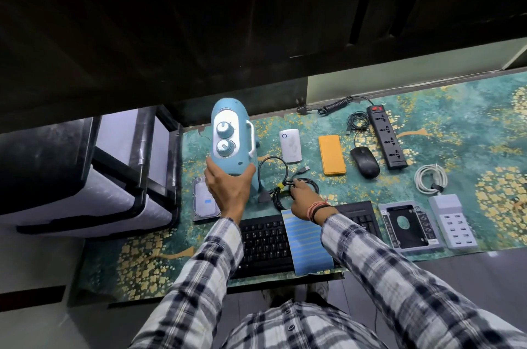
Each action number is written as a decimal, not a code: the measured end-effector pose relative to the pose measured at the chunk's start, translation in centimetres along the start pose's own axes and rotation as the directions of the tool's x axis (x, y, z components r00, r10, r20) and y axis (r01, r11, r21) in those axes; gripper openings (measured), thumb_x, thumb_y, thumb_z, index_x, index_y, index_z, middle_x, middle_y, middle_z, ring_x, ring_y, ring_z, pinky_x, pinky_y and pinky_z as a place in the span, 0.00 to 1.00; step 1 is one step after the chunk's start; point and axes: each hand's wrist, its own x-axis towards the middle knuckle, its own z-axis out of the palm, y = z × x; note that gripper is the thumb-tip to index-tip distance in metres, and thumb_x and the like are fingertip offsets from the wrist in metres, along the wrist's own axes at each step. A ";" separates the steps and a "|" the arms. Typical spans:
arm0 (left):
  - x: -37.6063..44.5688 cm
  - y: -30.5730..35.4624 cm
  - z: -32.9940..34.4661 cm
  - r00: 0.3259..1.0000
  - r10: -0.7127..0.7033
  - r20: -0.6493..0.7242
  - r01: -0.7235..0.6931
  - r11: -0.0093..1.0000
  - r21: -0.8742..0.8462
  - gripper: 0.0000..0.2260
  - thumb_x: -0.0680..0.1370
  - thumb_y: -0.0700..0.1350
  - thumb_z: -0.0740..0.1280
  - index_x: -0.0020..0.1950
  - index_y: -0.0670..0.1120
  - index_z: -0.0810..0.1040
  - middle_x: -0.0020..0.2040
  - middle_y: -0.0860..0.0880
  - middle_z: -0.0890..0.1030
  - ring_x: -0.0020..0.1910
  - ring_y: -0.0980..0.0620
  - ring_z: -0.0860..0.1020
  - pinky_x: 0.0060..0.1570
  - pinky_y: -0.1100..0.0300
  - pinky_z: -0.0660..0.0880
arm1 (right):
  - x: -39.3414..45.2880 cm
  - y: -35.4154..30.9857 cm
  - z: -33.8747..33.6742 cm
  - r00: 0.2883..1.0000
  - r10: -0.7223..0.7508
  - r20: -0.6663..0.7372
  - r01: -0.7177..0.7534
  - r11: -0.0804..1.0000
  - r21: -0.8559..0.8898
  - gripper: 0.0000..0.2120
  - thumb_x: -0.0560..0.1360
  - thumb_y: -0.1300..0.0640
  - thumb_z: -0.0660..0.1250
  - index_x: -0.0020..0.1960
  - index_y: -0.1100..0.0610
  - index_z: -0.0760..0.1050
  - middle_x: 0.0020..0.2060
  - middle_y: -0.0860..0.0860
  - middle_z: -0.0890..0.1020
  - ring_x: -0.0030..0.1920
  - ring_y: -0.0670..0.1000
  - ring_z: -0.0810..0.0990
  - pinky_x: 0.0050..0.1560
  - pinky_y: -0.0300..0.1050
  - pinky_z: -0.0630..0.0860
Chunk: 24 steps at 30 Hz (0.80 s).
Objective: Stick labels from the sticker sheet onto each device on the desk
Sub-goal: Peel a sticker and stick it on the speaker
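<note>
Blue heater [231, 137], 2 knobs | L hand [228, 191] grips it | R hand [303, 200] fingers on cable [285, 187]

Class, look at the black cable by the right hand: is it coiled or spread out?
Coiled: the black cable lies in loops bound by a yellow tie.

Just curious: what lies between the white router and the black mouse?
In the head view, an orange power bank lies flat between the white router and the black mouse.

A desk under a teal floral mat [470, 126] carries a keyboard [265, 246] near, a hard drive [204, 203] left, a mouse [365, 166] and a power strip [387, 137] far right.
</note>
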 end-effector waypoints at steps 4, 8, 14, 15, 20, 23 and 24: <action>-0.3 0.4 0.5 1.000 0.022 0.006 -0.022 0.999 0.024 0.51 0.63 0.64 0.76 0.77 0.43 0.59 0.66 0.41 0.73 0.62 0.40 0.73 0.60 0.44 0.75 | 0.0 0.5 0.2 0.998 0.065 -0.028 -0.064 0.998 0.028 0.05 0.76 0.61 0.60 0.50 0.61 0.72 0.72 0.62 0.65 0.70 0.63 0.66 0.67 0.59 0.69; 0.0 0.6 0.8 1.000 0.017 0.008 -0.017 0.999 0.041 0.51 0.63 0.63 0.76 0.77 0.42 0.58 0.67 0.40 0.72 0.63 0.39 0.73 0.61 0.43 0.74 | -0.3 0.7 -0.3 0.989 0.145 -0.016 -0.145 0.989 -0.029 0.13 0.78 0.58 0.60 0.60 0.60 0.75 0.65 0.61 0.70 0.66 0.66 0.67 0.63 0.60 0.71; 0.2 0.5 0.9 0.999 0.021 0.025 -0.022 0.998 0.056 0.52 0.63 0.64 0.76 0.77 0.42 0.58 0.67 0.41 0.72 0.64 0.39 0.72 0.63 0.41 0.74 | 0.0 0.3 -0.4 0.976 0.214 -0.027 -0.216 0.974 -0.070 0.13 0.79 0.58 0.59 0.60 0.59 0.77 0.68 0.60 0.69 0.69 0.66 0.63 0.69 0.63 0.63; 0.2 0.5 0.8 0.999 0.021 0.032 -0.023 0.998 0.057 0.52 0.64 0.64 0.76 0.77 0.42 0.57 0.67 0.41 0.71 0.64 0.39 0.72 0.63 0.42 0.74 | 0.0 0.2 -0.5 0.976 0.215 -0.042 -0.217 0.974 -0.060 0.12 0.79 0.59 0.60 0.58 0.59 0.77 0.67 0.59 0.69 0.69 0.65 0.63 0.69 0.63 0.63; 0.3 0.4 0.6 0.998 0.028 0.054 -0.031 0.998 0.051 0.52 0.65 0.64 0.77 0.78 0.42 0.56 0.68 0.41 0.70 0.65 0.39 0.71 0.62 0.44 0.74 | 0.2 0.2 -1.3 0.966 0.240 -0.101 -0.241 0.971 0.001 0.09 0.77 0.60 0.60 0.54 0.61 0.76 0.66 0.59 0.70 0.68 0.64 0.64 0.67 0.63 0.65; 0.1 0.3 0.4 0.996 0.035 0.085 -0.039 0.998 0.039 0.52 0.66 0.65 0.77 0.79 0.43 0.54 0.70 0.41 0.68 0.67 0.40 0.70 0.61 0.45 0.73 | -0.2 1.1 -1.2 0.970 0.241 -0.044 -0.240 0.971 0.024 0.15 0.78 0.57 0.59 0.63 0.58 0.74 0.69 0.57 0.67 0.70 0.65 0.62 0.68 0.64 0.64; 0.2 0.2 0.3 0.994 0.041 0.101 -0.045 0.998 0.033 0.53 0.66 0.66 0.77 0.79 0.44 0.53 0.72 0.41 0.66 0.69 0.40 0.68 0.62 0.45 0.72 | -0.5 1.4 -1.0 0.971 0.239 -0.030 -0.238 0.971 0.031 0.18 0.78 0.58 0.58 0.67 0.57 0.73 0.71 0.56 0.66 0.70 0.65 0.61 0.68 0.64 0.63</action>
